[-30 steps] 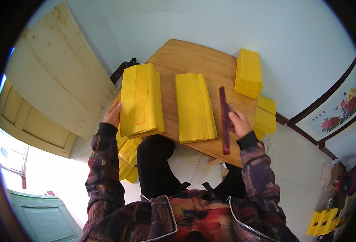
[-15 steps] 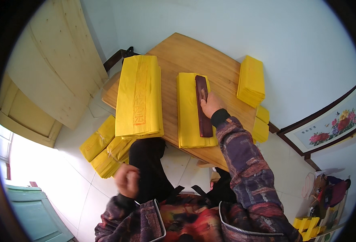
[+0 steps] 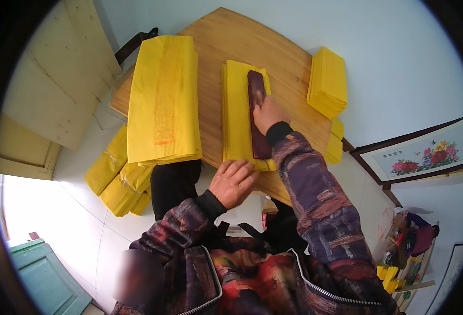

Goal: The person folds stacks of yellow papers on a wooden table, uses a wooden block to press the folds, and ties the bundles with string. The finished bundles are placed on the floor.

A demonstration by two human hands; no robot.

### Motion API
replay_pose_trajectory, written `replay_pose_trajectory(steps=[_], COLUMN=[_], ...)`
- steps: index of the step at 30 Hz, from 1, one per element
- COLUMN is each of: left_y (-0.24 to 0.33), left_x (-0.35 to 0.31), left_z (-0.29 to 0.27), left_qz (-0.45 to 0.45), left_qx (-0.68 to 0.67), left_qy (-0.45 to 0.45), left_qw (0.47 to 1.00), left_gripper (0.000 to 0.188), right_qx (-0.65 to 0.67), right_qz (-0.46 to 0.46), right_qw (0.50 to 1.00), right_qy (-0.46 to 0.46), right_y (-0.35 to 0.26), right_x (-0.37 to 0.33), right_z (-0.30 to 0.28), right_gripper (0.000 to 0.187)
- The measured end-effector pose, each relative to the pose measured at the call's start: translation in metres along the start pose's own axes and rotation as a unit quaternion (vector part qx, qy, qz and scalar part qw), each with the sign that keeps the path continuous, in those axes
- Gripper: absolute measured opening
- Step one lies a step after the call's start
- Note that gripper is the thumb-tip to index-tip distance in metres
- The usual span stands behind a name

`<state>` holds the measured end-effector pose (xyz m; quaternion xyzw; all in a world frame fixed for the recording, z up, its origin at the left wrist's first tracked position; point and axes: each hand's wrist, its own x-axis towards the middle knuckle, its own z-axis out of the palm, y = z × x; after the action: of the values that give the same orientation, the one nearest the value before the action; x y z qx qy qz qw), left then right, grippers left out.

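On the wooden table lies a low stack of folded yellow paper. A long dark red wooden block rests lengthwise along its right side. My right hand is closed around the middle of the block, with the fingertips partly hidden. At the stack's near edge is my left hand, back up, its fingers stretched toward the paper with nothing seen in them. To the left stands a taller pile of folded yellow paper with a faint reddish printed band down it.
Another yellow pile sits at the table's right edge by the wall, with more yellow paper below. Tied yellow bundles are low at the left. A framed flower picture leans at the right. My legs are under the near edge.
My left hand has come up and right, from beside my leg to the near edge of the middle stack. My right hand still holds the block on the paper. The view has shifted.
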<state>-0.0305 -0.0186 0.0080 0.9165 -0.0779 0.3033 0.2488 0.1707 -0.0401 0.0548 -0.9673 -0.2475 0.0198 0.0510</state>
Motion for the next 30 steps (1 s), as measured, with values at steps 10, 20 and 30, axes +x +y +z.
replay_pose_trajectory(steps=[10,20,30], left_y=[0.001,0.002,0.014], left_x=[-0.008,-0.010,-0.002], left_z=[0.027,0.037,0.029], left_qz=[-0.046,-0.051,-0.044], left_qx=[0.063,0.098,0.135], left_qy=[-0.079,-0.068,-0.068], left_qw=[0.994,0.992,0.988], left_gripper=[0.058,0.059,0.055], right_qx=[-0.028,0.008,0.164], right_qz=[-0.021,-0.041,-0.026], right_qw=[0.999,0.999,0.986], right_qy=[-0.012,-0.008,-0.005], right_y=[-0.003,0.003,0.022], right_x=[0.001,-0.003,0.007], right_z=[0.003,0.002,-0.002], right_gripper=[0.033,0.032,0.035])
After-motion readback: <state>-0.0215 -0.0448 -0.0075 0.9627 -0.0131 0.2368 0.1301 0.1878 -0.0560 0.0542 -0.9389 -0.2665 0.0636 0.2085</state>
